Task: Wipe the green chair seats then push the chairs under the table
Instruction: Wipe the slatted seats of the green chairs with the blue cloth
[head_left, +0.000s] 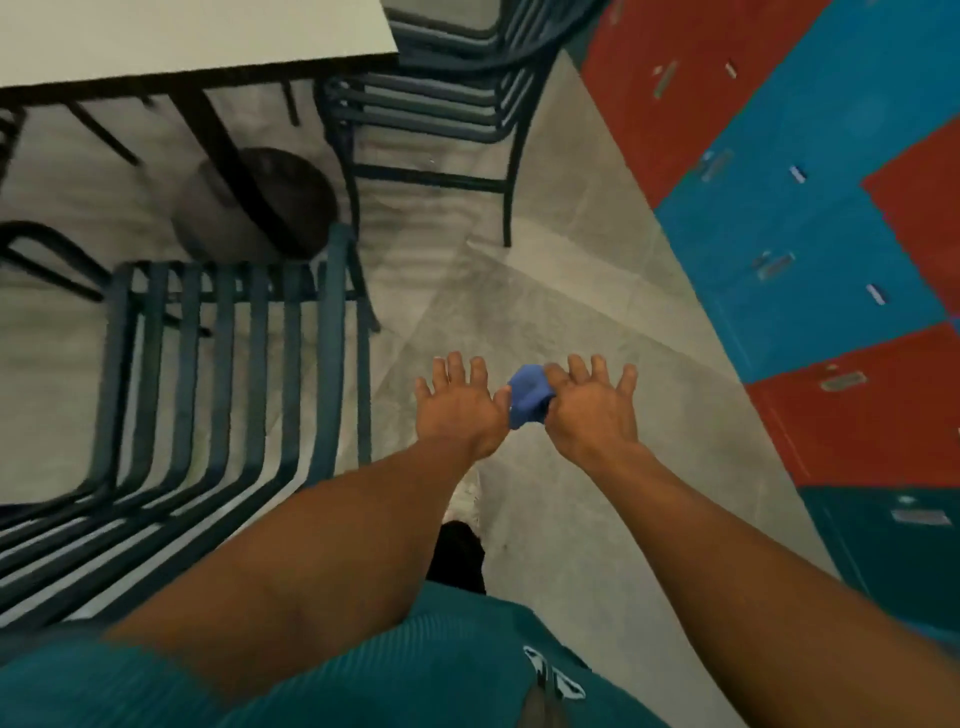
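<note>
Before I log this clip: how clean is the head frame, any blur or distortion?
Head view: soft all over, with motion smear on the table edge and far chair; wide-angle bending curves the near chair slats and tilts the lockers; light is flat, no glare; the hands and blue cloth stay readable.

Both bare forearms reach forward and down, backs of the hands up. The left hand (460, 402) and right hand (592, 410) sit side by side, a small cloth (527, 397) bunched between them. Each hand's fingers are spread and nearly straight; the thumbs pinch the cloth from either side.
</note>
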